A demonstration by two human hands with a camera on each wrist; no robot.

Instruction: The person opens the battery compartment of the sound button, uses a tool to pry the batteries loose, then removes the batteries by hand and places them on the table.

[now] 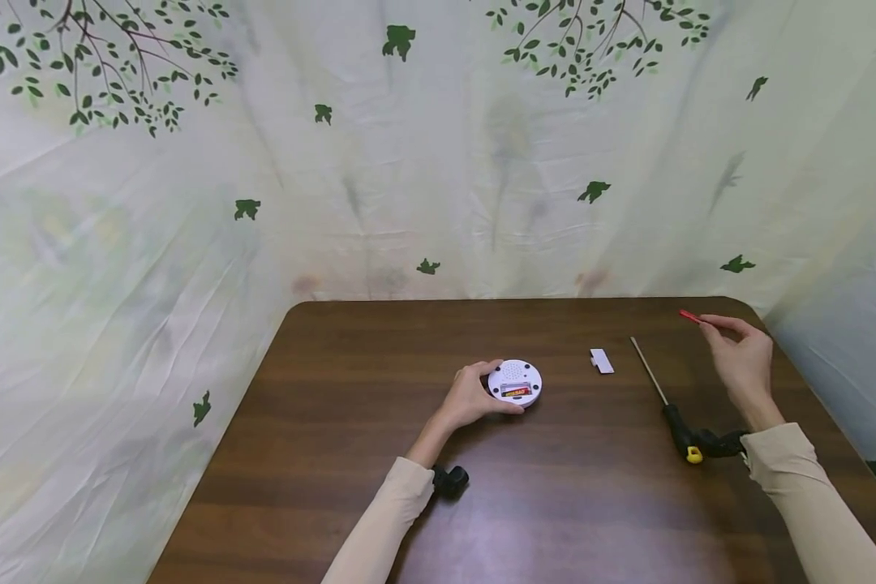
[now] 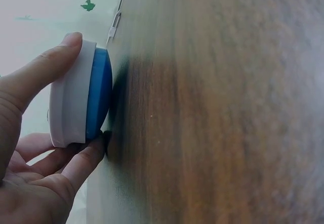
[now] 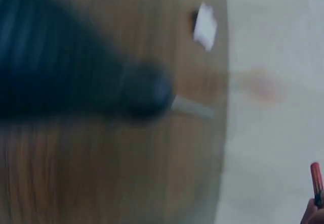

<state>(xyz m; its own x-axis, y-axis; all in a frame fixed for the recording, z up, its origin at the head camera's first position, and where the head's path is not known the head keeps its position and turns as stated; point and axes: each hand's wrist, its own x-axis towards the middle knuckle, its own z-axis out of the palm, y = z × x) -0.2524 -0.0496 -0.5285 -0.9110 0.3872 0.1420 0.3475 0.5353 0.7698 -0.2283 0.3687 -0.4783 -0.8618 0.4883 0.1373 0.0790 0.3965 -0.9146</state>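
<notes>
My left hand (image 1: 474, 395) grips a round white-and-blue plastic device (image 1: 507, 375) by its rim. Its white back faces up, showing speaker holes and an uncovered battery slot with a red battery (image 1: 516, 392) in it. In the left wrist view, the blue dome (image 2: 100, 95) points toward the tabletop, thumb at one edge and fingers at the other. Over the table's right side, my right hand (image 1: 746, 365) pinches another slim red battery (image 1: 689, 315) between thumb and fingertips. That battery (image 3: 316, 181) shows at the right wrist view's lower right edge.
A small white battery cover (image 1: 602, 362) lies on the brown table (image 1: 380, 478) between the hands. Close by my right wrist lies a screwdriver (image 1: 675, 426) with a black handle, its shaft pointing away; it looms blurred in the right wrist view. A leaf-printed curtain (image 1: 467, 162) hangs behind the table.
</notes>
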